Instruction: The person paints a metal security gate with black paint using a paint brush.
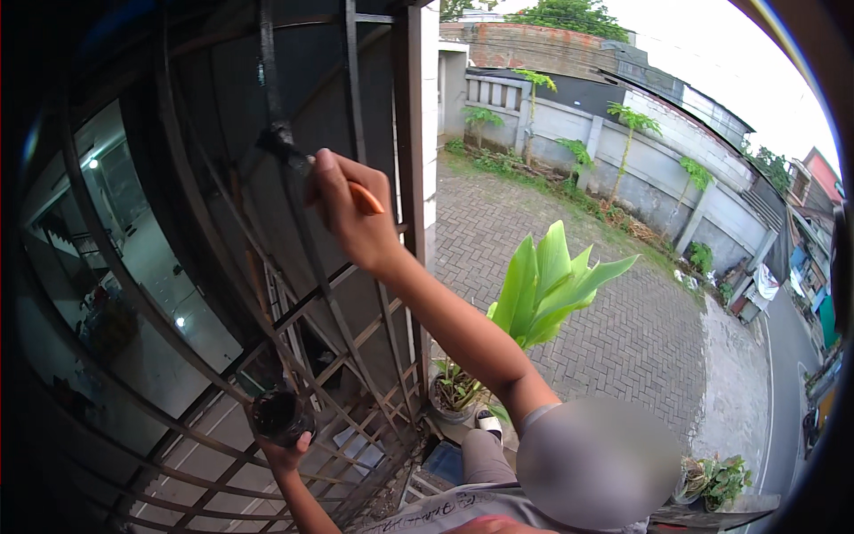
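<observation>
My right hand (360, 214) is closed round a paintbrush (367, 198) with an orange handle. Its dark bristles lie against a vertical bar (267, 76) of a black metal grille, where the upper stretch looks glossy and wet. Lower down on the left, my left hand (286, 456) grips a small round container (283, 418), dark inside as if holding black paint. The container is held upright close to the grille's bars. Fingers on its far side are hidden.
Behind the grille lies a room with a pale, shiny floor (147, 258). A potted plant (547, 285) with broad green leaves stands right of the grille, near my foot (488, 424). Beyond are a paved yard (614, 356), a grey wall (640, 187) and a road (780, 392).
</observation>
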Tool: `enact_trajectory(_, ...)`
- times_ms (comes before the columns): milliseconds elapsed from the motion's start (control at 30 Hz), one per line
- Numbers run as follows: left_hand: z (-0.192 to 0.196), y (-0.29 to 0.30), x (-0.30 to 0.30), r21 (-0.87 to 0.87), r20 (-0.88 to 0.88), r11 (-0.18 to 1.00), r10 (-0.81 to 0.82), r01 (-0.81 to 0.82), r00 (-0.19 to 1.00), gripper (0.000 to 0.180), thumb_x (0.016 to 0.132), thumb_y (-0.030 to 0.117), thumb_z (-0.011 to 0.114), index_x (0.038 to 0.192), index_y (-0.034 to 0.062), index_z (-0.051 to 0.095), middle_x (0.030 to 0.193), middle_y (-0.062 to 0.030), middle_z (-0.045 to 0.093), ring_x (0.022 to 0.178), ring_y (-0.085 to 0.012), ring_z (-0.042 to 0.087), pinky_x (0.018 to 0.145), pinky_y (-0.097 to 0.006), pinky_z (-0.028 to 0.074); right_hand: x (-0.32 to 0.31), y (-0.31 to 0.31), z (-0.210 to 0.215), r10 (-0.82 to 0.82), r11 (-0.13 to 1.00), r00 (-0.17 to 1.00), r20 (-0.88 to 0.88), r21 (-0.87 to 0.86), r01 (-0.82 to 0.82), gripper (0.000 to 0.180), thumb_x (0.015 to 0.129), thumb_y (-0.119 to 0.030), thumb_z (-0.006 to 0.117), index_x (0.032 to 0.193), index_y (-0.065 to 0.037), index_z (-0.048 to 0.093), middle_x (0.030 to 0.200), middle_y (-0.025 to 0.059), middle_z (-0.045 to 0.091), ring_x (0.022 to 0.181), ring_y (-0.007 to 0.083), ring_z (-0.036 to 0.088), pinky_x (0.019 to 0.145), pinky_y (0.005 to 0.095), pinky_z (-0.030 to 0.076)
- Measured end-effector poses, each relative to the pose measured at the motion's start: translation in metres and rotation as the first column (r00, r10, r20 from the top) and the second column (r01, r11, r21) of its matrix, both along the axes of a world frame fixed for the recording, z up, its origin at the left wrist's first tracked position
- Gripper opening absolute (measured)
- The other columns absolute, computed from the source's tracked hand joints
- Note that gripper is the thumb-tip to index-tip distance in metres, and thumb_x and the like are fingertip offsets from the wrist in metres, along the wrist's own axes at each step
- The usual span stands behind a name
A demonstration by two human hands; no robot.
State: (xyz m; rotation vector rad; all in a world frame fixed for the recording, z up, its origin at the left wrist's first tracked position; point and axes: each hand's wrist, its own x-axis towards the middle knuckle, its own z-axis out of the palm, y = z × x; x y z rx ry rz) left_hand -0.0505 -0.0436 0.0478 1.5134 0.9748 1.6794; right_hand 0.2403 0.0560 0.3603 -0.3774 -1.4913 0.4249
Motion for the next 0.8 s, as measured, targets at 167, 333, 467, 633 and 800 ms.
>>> enact_trajectory(167,0.028,-0.003,0.018,0.080,-0.023,0.997,0.025,-0.024,0.999,0.100,0.058,0.037,0.088,0.138,0.0018,0.040,0.125,-0.0101,0.055,0.114,-0.0227,0.058,0.102,-0.038,0.047,0.027,-0.045,0.019,0.031,0.999,0.987,-0.156,-0.023,-0.035,0.056,0.108,-0.043,0.046,0.073,-0.003,0.064,0.053,-0.0036,0.048,0.044,0.0026,0.039,0.043,0.0230,0.026)
enact_trajectory(333,0.016,-0.002,0.002,0.090,-0.050,0.996,0.028,-0.024,0.998,0.093,0.056,0.035,0.090,0.130,0.0046,0.042,0.119,-0.0084,0.055,0.109,-0.0197,0.059,0.097,-0.036,0.049,0.001,-0.033,0.022,-0.026,0.983,0.992,0.121,-0.178,0.047,0.057,0.108,-0.043,0.045,0.073,-0.001,0.063,0.054,-0.0045,0.041,0.050,0.0035,0.038,0.048,0.0242,0.027)
enact_trajectory(467,0.029,-0.008,0.011,0.055,-0.011,0.998,-0.019,0.019,1.000,0.092,0.056,0.034,0.091,0.128,0.0049,0.042,0.116,-0.0085,0.057,0.106,-0.0198,0.061,0.095,-0.035,0.051,0.011,-0.046,0.030,-0.002,1.000,0.998,-0.064,-0.030,0.000,0.057,0.109,-0.042,0.044,0.071,-0.003,0.063,0.054,-0.0046,0.041,0.049,0.0035,0.037,0.047,0.0241,0.027)
enact_trajectory(633,0.019,-0.005,0.007,0.105,-0.030,0.994,-0.005,0.008,1.000,0.097,0.055,0.032,0.091,0.133,0.0039,0.040,0.118,-0.0099,0.059,0.108,-0.0213,0.063,0.096,-0.035,0.052,0.018,-0.022,0.039,-0.087,0.996,0.996,-0.033,-0.007,0.086,0.058,0.109,-0.042,0.044,0.070,-0.004,0.063,0.053,-0.0040,0.044,0.044,0.0027,0.036,0.043,0.0236,0.025)
enact_trajectory(800,0.021,-0.002,0.012,0.076,0.001,0.997,0.010,-0.010,1.000,0.105,0.055,0.031,0.091,0.140,0.0031,0.036,0.119,-0.0102,0.058,0.109,-0.0219,0.062,0.097,-0.035,0.051,0.009,-0.011,0.056,-0.173,0.983,0.985,0.006,0.070,0.172,0.057,0.108,-0.042,0.046,0.073,-0.002,0.066,0.051,-0.0039,0.045,0.042,0.0033,0.035,0.043,0.0239,0.024)
